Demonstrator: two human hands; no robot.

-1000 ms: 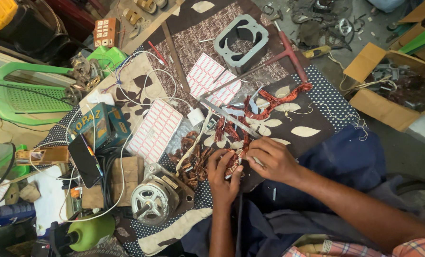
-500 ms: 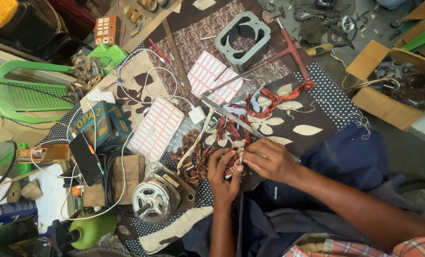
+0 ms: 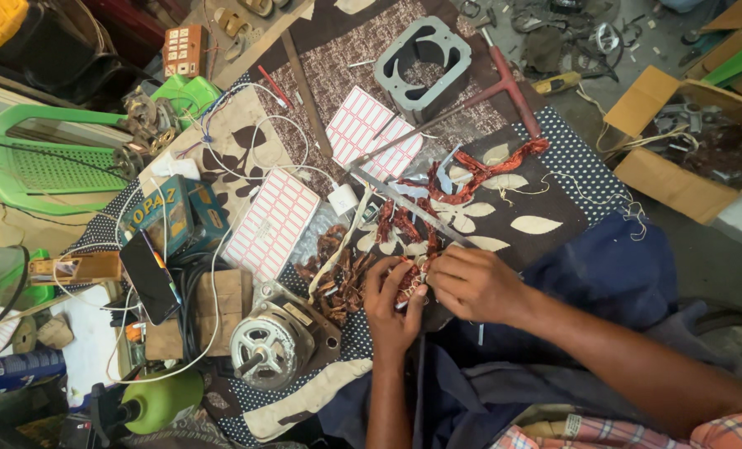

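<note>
Both my hands meet over a bundle of reddish-brown copper winding wire (image 3: 410, 278) on a patterned cloth (image 3: 545, 195). My left hand (image 3: 390, 303) grips the bundle from below, fingers curled around it. My right hand (image 3: 473, 283) pinches the same bundle from the right side. More loose copper coils (image 3: 337, 278) lie just left of my hands. A long thin metal strip (image 3: 412, 208) lies diagonally above them. A twisted red-brown wire strand (image 3: 495, 166) lies farther up.
An electric motor (image 3: 273, 341) sits left of my left hand. Sheets of white labels (image 3: 273, 223) lie on the cloth, with a grey stator frame (image 3: 425, 62) and a red T-handle tool (image 3: 512, 87) beyond. A phone (image 3: 149, 276), green chair (image 3: 34, 158) and cardboard box (image 3: 678, 141) surround.
My hands stay on the copper bundle with only slight finger shifts. The view has drifted a little; nothing else has moved.
</note>
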